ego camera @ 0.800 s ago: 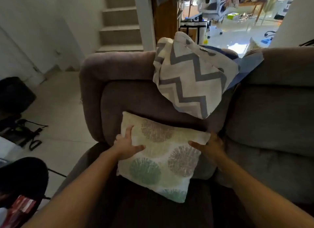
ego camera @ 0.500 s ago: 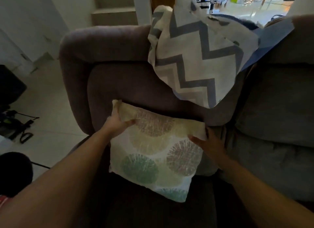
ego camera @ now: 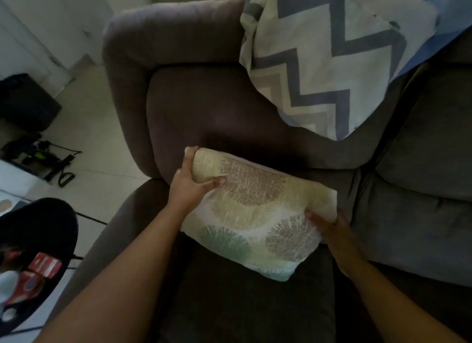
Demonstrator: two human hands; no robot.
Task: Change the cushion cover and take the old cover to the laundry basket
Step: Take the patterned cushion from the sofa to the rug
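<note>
Cream printed fabric covers the cushion [ego camera: 255, 215], which is lying between the two hands on the sofa [ego camera: 204, 107] seat, its far edge leaning against the backrest. The left hand [ego camera: 190, 183] is gripping the upper corner, thumb pressing the face and fingers curling round behind. The right hand [ego camera: 329, 227] is pinching the opposite edge, thumb lying across the print and fingers passing out of sight behind. Both forearms are reaching forward and down, wrists roughly straight.

Judgement: the cover's opening is not visible, so turning the cushion to find it is advisable before pulling. Chevron-patterned fabric [ego camera: 319, 56] is draping over the backrest beyond the hands.
</note>
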